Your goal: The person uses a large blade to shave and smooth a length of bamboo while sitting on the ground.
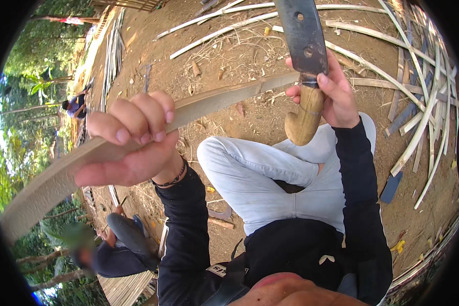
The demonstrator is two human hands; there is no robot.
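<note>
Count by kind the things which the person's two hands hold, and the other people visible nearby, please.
Large knife, in the right hand: 1
Long pale strip, in the left hand: 1
Other people, at the picture's left: 2
Total: 4

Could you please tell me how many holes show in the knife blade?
2: the upper hole near the picture's top edge, the lower hole nearer the wooden handle. The blade runs out of view, so more may be hidden.
</note>
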